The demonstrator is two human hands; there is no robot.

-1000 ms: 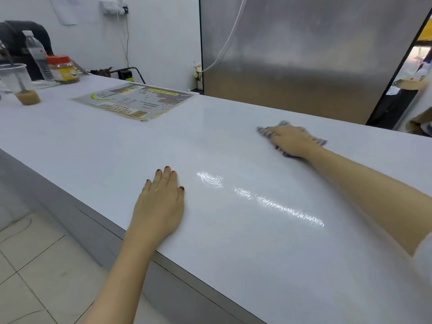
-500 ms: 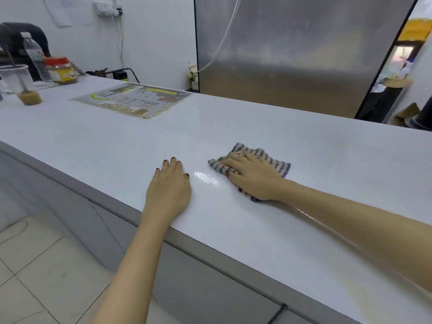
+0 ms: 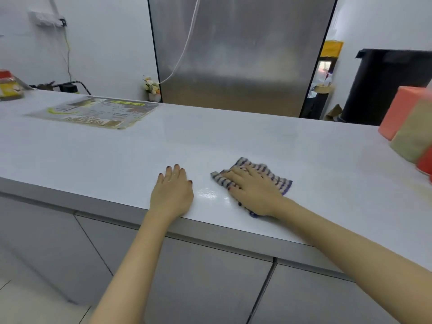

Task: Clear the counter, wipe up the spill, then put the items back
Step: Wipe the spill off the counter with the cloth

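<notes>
A striped blue-and-white cloth lies flat on the white counter near its front edge. My right hand presses down on the cloth with its fingers spread straight. A small wet sheen glistens on the counter just left of the cloth, between my hands. My left hand rests flat on the counter beside that wet patch, holding nothing.
A laminated menu sheet lies at the back left. A red-lidded jar stands at the far left edge. Pink and tan packages and a red item sit at the right. A steel fridge stands behind.
My right hand pulled the cloth from the far middle of the counter back toward the front edge, ending next to my left hand. The view shifted right; my left hand stayed put.
</notes>
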